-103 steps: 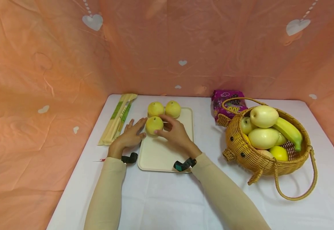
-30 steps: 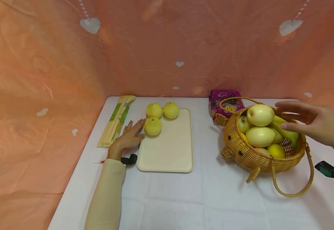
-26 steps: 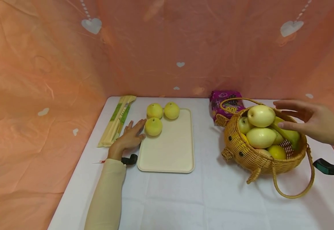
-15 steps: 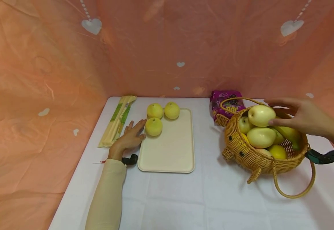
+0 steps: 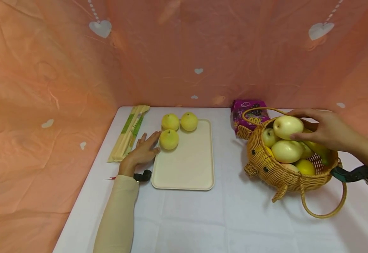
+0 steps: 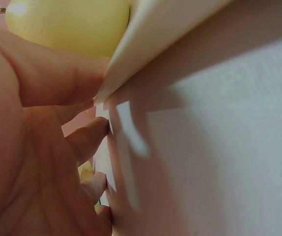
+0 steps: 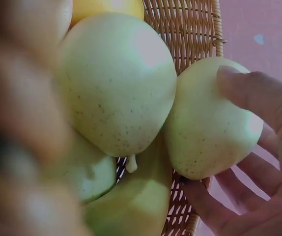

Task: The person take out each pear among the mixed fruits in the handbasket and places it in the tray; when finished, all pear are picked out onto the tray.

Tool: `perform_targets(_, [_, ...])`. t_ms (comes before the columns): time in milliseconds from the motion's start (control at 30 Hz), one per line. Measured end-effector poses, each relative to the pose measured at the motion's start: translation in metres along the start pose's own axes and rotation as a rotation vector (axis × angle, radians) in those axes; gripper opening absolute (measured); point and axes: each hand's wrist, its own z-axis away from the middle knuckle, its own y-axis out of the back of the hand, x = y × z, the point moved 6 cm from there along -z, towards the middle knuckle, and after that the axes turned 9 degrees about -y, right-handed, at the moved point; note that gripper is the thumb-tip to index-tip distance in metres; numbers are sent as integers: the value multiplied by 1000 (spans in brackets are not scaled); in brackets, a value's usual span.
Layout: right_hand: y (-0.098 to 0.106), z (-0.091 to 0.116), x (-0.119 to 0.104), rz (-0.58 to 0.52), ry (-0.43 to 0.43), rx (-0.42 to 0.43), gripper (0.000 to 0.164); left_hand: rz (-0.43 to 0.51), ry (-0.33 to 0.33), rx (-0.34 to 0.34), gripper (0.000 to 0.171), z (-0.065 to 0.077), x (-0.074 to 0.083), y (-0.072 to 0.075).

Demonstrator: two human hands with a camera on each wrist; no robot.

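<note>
"Since you can't see my feeds, I'll start close: the cream tray [image 5: 185, 172], with the person's left hand [image 5: 142, 151] at its left edge, fingers loosely spread, holding nothing, thumb against the rim. Three yellow fruits [image 5: 169, 140] sit toward its far left corner."

"And the right?"

"The right hand [image 5: 332, 131] grips the pale fruit [image 5: 286, 127] between thumb and curled fingers, on top of the heap in the wicker basket [image 5: 276, 177]. Whether it's lifted clear, I can't tell."

"How will it handle?"

"Firm and stiff, I'd judge. The gloss makes me suspect a light model; a real one would be heavier and could bruise. That smooth curve looks slippery, so I'd favour thumb and fingers opposed across the widest part, never pinching one end."

"Any writing?"

"Left of the tray, the long slim packet [image 5: 128, 137] has green panels, its lettering too small for me. Behind the basket, the purple packet [image 5: 241, 117] shows printed grapes and big yellow characters, possibly '100'. I can't make out a brand."

"Beyond that?"

"Orange cloth [image 5: 158, 52] with pale hearts, no words I can see."
</note>
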Motion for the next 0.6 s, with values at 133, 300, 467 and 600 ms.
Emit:
perform_targets(133, [0, 1, -2, 46, -19, 12, 65, 4, -2, 1, 72, 1, 0, 0])
perform_targets(300, [0, 4, -6, 120, -11, 22, 64, -12, -19, 3, 72, 1, 1, 0])
perform_targets(467, [2, 11, -7, 209, 6, 42, 75, -15, -21, 5, 73, 0, 1, 0])
perform_targets(600, [6, 22, -10, 170, 2, 72, 79, -16, -13, 0, 73, 0, -1, -1])
